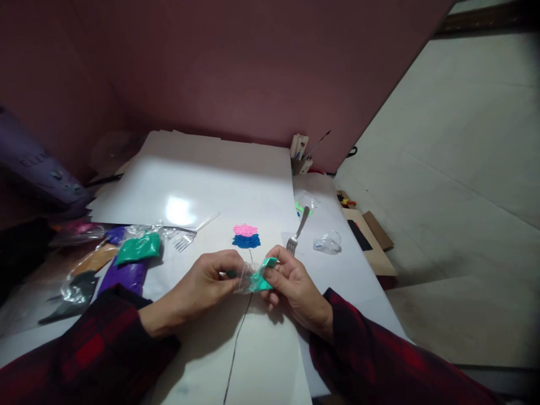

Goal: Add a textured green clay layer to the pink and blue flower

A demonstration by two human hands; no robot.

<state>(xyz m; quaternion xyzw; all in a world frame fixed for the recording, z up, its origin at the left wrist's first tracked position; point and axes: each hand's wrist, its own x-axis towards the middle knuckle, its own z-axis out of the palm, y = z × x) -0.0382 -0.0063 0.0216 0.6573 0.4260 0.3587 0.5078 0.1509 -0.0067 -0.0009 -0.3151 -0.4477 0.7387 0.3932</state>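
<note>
Here's the small green packet (267, 277), up between your two hands over the pale sheet (274, 349): bright, glossy, creased, its green bunched toward your right and clear film (243, 281) gathered toward your left. Your left hand (213, 281) pinches that film between thumb and forefinger; your right hand (300, 287) pinches the green end, thumb in front, lower fingers curled. You look to be at the step of working the green stuff in its wrapper; whether the film is open, I can't tell. The next move, I'd judge, calls for a firm left pinch and a gentle right one. Just beyond your fingers sit a ridged pink patch (245, 230) and a blue patch (247, 241) touching it, a dark line (236, 340) running toward you. A metal fork (302, 220) lies beyond your right hand; off left, a bigger green packet (138, 248) overlaps a purple one (124, 277).
</note>
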